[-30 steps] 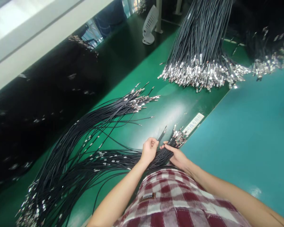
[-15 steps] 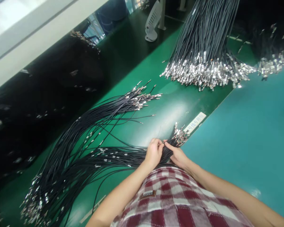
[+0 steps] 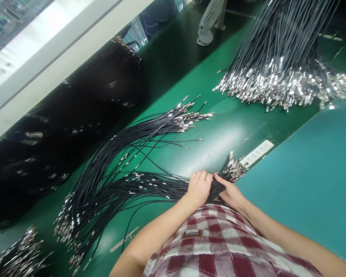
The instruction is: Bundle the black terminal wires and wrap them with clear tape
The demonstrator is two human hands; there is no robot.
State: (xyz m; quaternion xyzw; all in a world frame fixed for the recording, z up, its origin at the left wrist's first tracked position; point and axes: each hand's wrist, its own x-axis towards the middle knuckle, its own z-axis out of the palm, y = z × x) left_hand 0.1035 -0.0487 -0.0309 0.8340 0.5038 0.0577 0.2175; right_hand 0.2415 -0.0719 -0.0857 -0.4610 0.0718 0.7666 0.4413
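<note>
A bundle of black wires with metal terminals runs across the green table toward my body. My left hand is closed over the bundle near its right end, fingers curled around the wires. Just to its right, my right hand grips the same bundle, thumb on top and the other fingers mostly hidden underneath. Past my right thumb, the crimped terminal ends fan out beside a white label strip with handwritten characters.
A second bunch of black wires curves behind the held one. At the back right hangs a large sheaf of wires with shiny terminals. A small white fan stands at the back. More terminals lie at the lower left.
My left hand was pinching a short wire end above the bundle; it has come down to the right and closed over the bundle. My right hand keeps its grip. The view has shifted left.
</note>
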